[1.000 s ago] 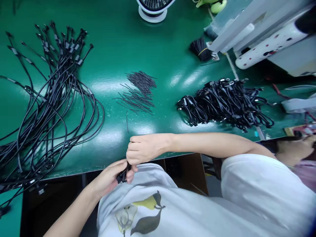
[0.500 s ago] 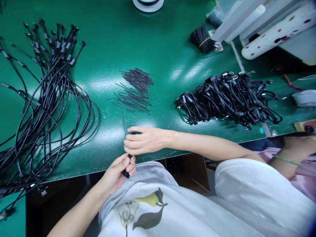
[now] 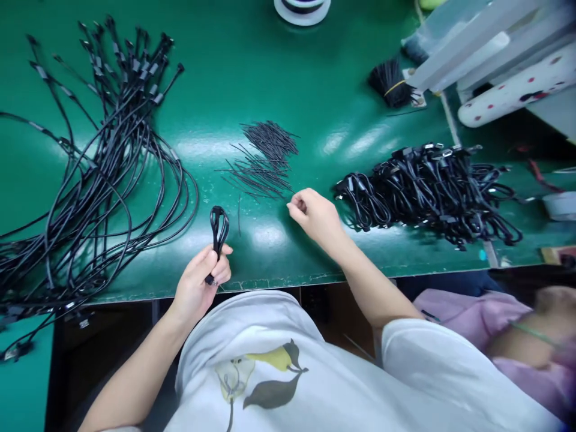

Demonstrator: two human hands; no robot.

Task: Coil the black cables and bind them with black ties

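My left hand is closed around a folded black cable, whose loops stick up above the fingers near the table's front edge. My right hand is over the table with thumb and forefinger pinched together. Its fingertips are beside the right end of a pile of thin black ties; whatever is between them is too small to make out. One single tie lies on the green surface between my hands.
Long loose black cables spread over the left side. Coiled cables are heaped at the right, with a banded tie bundle behind them. A white spool stands at the back. Another person's pink sleeve shows at lower right.
My hands have parted. My right hand has moved right and slightly up to beside the tie pile. The folded cable in my left hand now stands up in view. The whole view has shifted slightly.
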